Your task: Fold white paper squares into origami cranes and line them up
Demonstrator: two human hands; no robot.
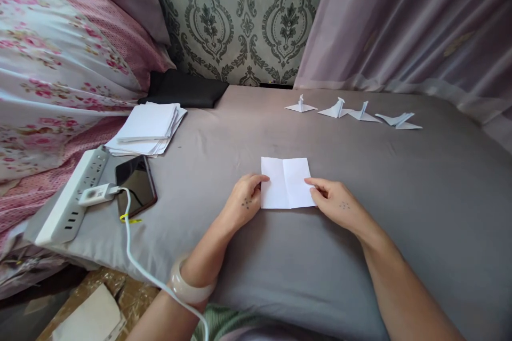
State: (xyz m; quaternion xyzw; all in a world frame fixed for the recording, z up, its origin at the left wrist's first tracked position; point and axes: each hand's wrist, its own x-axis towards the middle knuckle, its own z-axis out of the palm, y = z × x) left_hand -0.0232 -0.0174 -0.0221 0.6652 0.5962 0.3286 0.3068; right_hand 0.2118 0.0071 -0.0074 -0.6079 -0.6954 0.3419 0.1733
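Observation:
A white sheet of paper (296, 184) with a vertical crease down its middle is held between my two hands, above the grey cloth surface. My left hand (246, 200) pinches its left edge, thumb on top and the other fingers curled beneath. On the opposite edge, my right hand (334, 200) grips the paper with thumb and forefinger; its remaining fingers are partly hidden. A pale bangle (190, 285) circles my left forearm.
Several folded paper cranes (338, 108) stand in a row at the back right. On the left are a stack of white paper (148, 123), a phone (136, 184), a power strip (66, 208) and a black folded item (188, 89). A white cable (130, 245) crosses my left forearm.

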